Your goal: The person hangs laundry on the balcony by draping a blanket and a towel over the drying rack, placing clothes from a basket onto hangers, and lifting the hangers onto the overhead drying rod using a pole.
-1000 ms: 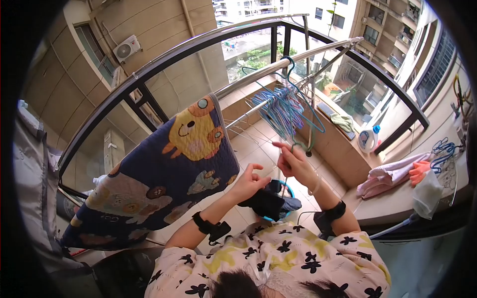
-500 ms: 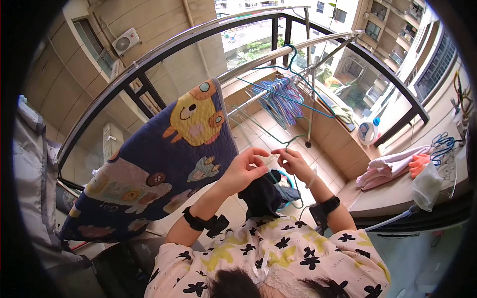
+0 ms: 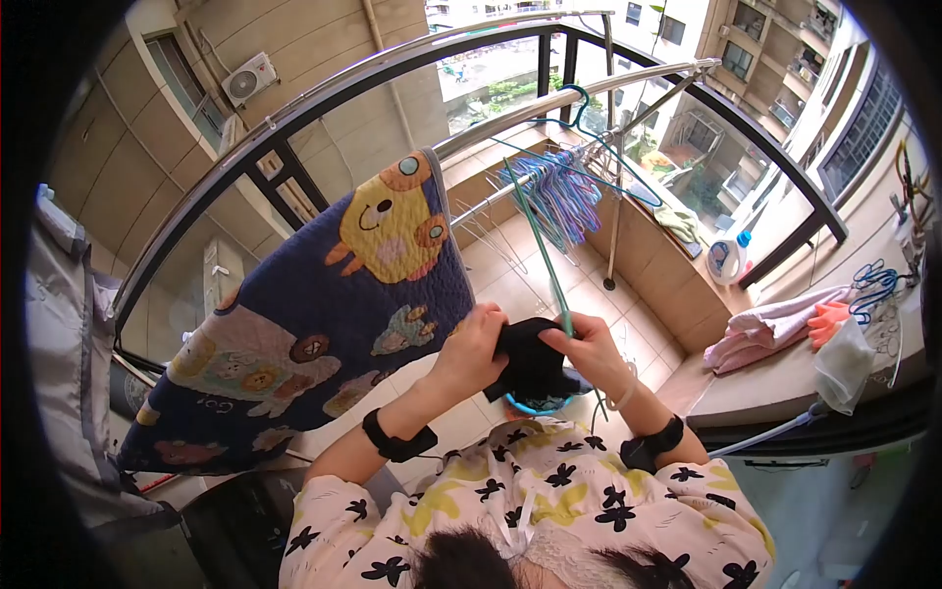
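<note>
Nearest, at the bottom centre of the frame, a floral blouse [image 3: 510, 491] is seen from above; 1 black strap [image 3: 392, 439] is worn on each forearm. Just right of centre, a black cloth [image 3: 533, 358] is held between the 2 hands. Its left edge is gripped by the left hand [image 3: 473, 355], the fingers being curled in closely. By the right hand [image 3: 594, 355], a green hanger [image 3: 535, 226] is held in a narrow pinch, with the thumb laid against the cloth's right side. The hanger is seen nearly edge-on, its upper end extended toward the top of the frame. Beneath the cloth, a blue basin [image 3: 538, 405] is partly hidden. At left, a dark blue quilt [image 3: 285, 304] printed with cartoon animals is draped over an upper rail [image 3: 471, 137]. At right, a pink cloth [image 3: 760, 334] and orange gloves [image 3: 826, 324] are laid on a ledge. Farther off, right of upper centre, many hangers [image 3: 559, 196] are crowded on a lower rail [image 3: 471, 211], and 1 teal hanger [image 3: 608, 128] is hung above them. A detergent bottle [image 3: 724, 260] is placed farther right. Beyond the balcony, at upper left, an air-conditioning unit [image 3: 248, 80] is mounted on a wall.
</note>
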Available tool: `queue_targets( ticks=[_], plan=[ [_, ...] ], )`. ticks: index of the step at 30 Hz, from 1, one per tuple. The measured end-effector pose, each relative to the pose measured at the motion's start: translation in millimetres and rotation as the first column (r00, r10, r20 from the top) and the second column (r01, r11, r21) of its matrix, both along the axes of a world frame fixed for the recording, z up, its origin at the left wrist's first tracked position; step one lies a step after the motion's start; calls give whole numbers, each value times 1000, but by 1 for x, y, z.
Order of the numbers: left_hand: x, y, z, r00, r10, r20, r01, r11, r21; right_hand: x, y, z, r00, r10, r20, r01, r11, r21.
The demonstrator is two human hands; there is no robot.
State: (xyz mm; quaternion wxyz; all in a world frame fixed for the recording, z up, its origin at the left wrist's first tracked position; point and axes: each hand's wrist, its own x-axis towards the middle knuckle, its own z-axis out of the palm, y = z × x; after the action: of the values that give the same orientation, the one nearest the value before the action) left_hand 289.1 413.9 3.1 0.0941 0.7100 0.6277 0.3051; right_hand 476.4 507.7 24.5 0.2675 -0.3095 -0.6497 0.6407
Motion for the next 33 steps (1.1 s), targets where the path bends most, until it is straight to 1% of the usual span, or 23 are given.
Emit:
queue_targets(
  ticks=[1, 2, 4, 5, 6, 8, 10, 12, 14, 15, 16, 17, 18, 20, 22, 23, 24, 26, 28, 29, 30, 32, 33],
  plan=[
    [2, 3, -2, 992, 120, -34, -108, 963, 246, 0, -1, -3, 999, 22, -28, -20, 997, 79],
    [-1, 4, -12, 992, 120, -35, -107, 963, 248, -1, -4, 0, 999, 22, -30, -19, 997, 81],
    [-7, 10, -45, 886, 282, 367, -329, 941, 72, -3, -10, 12, 991, -132, -31, 132, 991, -1],
    [-10, 12, -48, 804, 314, 505, -261, 950, -174, -2, -9, 14, 989, -150, -7, 149, 988, -31],
    [-8, 18, -60, 767, 248, 592, -158, 967, -201, -4, -8, 15, 988, -152, -7, 152, 988, -30],
    [18, 18, -79, 515, 90, 852, 61, 988, -142, -9, -8, 17, 980, -157, -123, 150, 986, -68],
    [40, 20, -77, 619, -42, 785, 175, 981, -85, -11, -4, 12, 977, -145, -156, 142, 989, -31],
    [39, 32, -73, 589, 4, 808, 146, 983, -111, -7, 2, 12, 972, -183, -148, 188, 982, 22],
    [21, 44, -86, 652, 63, 756, 166, 960, -224, 5, 11, 16, 966, -186, -182, 190, 982, 4],
    [15, 43, -77, 598, 83, 797, 147, 966, -211, 18, 21, 4, 965, -214, -153, 221, 975, 30],
    [7, 43, -71, 598, 79, 798, 150, 967, -208, 27, 28, -10, 962, -243, -125, 251, 966, 56],
    [-1, 43, -65, 583, 26, 812, 171, 973, -154, 30, 19, 1, 935, -291, -203, 299, 954, 13],
    [-4, 42, -52, 570, -27, 821, 194, 976, -102, 38, 17, 3, 940, -303, -160, 327, 932, 155],
    [7, 39, -16, 530, -19, 848, 199, 975, -103, 52, 25, -38, 887, -315, -337, 435, 815, 383],
    [19, 44, 14, 541, -17, 841, 175, 980, -93, 70, 24, -19, 928, -351, -124, 369, 914, 172],
    [16, 52, 15, 631, 75, 772, 67, 986, -150, 62, 29, -18, 861, -421, -285, 494, 826, 272],
    [19, 59, 20, 604, 83, 793, 19, 993, -118, 66, 32, -13, 801, -521, -295, 593, 756, 277],
    [22, 84, 8, 475, 146, 868, -112, 988, -105, 90, 44, -8, 756, -568, -325, 647, 723, 242],
    [18, 100, -3, 474, 148, 868, -94, 989, -117, 120, 47, 6, 784, -598, -166, 619, 737, 270],
    [16, 104, -5, 478, 141, 867, -87, 990, -113, 132, 44, 16, 826, -551, -117, 561, 783, 268],
    [15, 106, -6, 478, 143, 867, -76, 990, -121, 146, 36, 32, 859, -510, -40, 511, 850, 128],
    [11, 105, -4, 558, 174, 811, -55, 983, -173, 177, 30, 36, 891, -436, 128, 414, 895, 164],
    [9, 102, 0, 597, 234, 767, -18, 960, -279, 181, 28, 33, 889, -439, 130, 418, 894, 161]
  ],
)
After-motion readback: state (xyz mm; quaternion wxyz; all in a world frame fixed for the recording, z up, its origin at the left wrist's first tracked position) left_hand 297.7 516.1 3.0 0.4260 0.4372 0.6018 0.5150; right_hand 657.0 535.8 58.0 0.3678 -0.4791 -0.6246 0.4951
